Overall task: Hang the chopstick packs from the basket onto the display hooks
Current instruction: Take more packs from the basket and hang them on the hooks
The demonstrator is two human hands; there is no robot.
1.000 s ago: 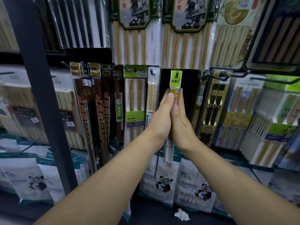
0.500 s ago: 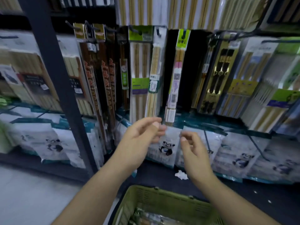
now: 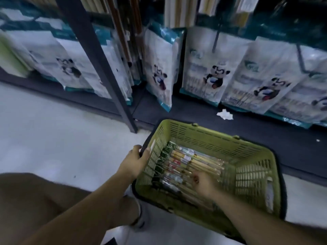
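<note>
A green plastic basket (image 3: 208, 137) sits on the floor below the display. Several chopstick packs (image 3: 187, 165) lie flat inside it, green header cards toward the left wall. My left hand (image 3: 137, 160) grips the basket's left rim, fingers curled over the edge. My right hand (image 3: 203, 183) is down inside the basket on top of the packs, fingers curled; motion blur hides whether it pinches a pack. The display hooks are out of view above the frame; only the bottom ends of hanging packs (image 3: 178, 11) show at the top.
White panda-printed bags (image 3: 210, 71) line the bottom shelf. A dark upright shelf post (image 3: 99, 55) stands left of the basket. A crumpled white paper scrap (image 3: 224, 114) lies on the dark shelf base. Pale floor spreads to the left; my knee (image 3: 35, 200) is at lower left.
Both hands let go of the pack now hanging on the hook and dropped down. The view tilted toward the floor. My left hand took the basket rim; my right reached into the basket.
</note>
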